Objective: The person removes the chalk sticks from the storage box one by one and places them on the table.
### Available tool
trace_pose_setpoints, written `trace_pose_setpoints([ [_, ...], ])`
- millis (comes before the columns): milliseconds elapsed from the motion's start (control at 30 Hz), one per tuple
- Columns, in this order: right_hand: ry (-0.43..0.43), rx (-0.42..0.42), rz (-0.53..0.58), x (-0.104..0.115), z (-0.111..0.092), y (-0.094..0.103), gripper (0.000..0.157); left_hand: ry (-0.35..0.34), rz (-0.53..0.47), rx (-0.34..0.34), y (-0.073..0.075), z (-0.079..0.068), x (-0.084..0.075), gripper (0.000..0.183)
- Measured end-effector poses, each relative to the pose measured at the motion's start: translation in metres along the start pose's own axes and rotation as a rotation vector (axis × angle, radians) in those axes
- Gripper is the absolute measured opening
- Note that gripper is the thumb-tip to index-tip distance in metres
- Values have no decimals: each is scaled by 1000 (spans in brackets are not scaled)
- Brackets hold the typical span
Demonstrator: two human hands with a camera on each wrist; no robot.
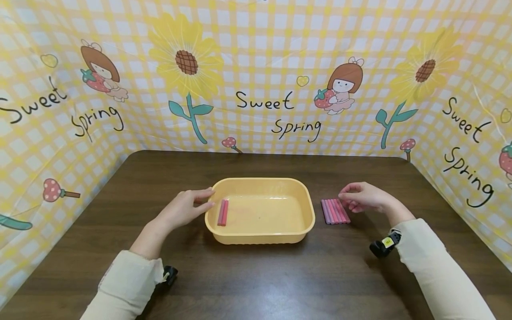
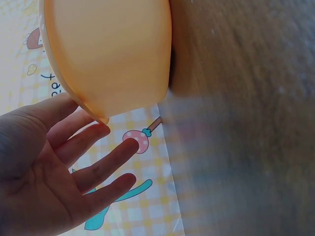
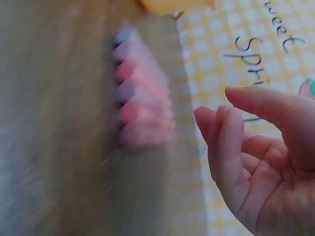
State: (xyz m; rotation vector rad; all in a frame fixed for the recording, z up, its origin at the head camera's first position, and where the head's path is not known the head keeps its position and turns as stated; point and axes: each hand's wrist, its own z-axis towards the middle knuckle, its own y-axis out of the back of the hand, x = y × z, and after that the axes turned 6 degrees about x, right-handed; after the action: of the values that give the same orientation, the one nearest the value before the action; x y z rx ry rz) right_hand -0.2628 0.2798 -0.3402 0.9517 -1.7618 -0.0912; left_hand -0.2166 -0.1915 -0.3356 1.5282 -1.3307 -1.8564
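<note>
At the left end of a yellow plastic tray (image 1: 260, 239), my left hand (image 1: 182, 206) pinches the rim between thumb and forefinger. The left wrist view shows the thumb crossing over the tray rim (image 2: 61, 73), the other fingers of the hand (image 2: 54, 157) spread outside it. Two chalk sticks (image 1: 223, 213), one mauve and one red-pink, lie side by side inside the tray's left end. Right of the tray, several pink and purple chalk sticks (image 1: 335, 211) lie in a row. My right hand (image 1: 362, 196) hovers at the row's right edge, thumb and fingertips apart with nothing between them (image 3: 261, 152).
The brown wooden table (image 1: 256, 275) carries the tray and chalk. A yellow checked cloth (image 1: 256, 66) with printed flowers and lettering stands behind and along both sides. Black wrist cameras (image 1: 385, 245) hang under both cuffs.
</note>
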Motion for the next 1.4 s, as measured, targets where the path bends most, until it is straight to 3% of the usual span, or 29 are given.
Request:
trace_pose_setpoints([
  [200, 46, -8, -100, 36, 7, 0, 47, 5, 0, 1, 0, -1, 0, 46],
  [400, 100, 16, -180, 73, 14, -13, 43, 1, 2, -1, 0, 0, 0, 46],
  [600, 97, 96, -62, 102, 24, -35, 38, 11, -4, 2, 0, 0, 1, 46],
  [733, 130, 110, -160, 119, 30, -45, 37, 2, 0, -4, 0, 0, 2, 46],
  [833, 162, 119, -270, 129, 34, -51, 34, -11, 2, -11, -1, 0, 2, 46],
  [933, 181, 154, -307, 137, 38, -59, 31, -13, -1, -13, -1, 0, 2, 46],
  [1400, 192, 259, -365, 158, 64, -88, 26, 0, -5, -5, 0, 0, 1, 47],
])
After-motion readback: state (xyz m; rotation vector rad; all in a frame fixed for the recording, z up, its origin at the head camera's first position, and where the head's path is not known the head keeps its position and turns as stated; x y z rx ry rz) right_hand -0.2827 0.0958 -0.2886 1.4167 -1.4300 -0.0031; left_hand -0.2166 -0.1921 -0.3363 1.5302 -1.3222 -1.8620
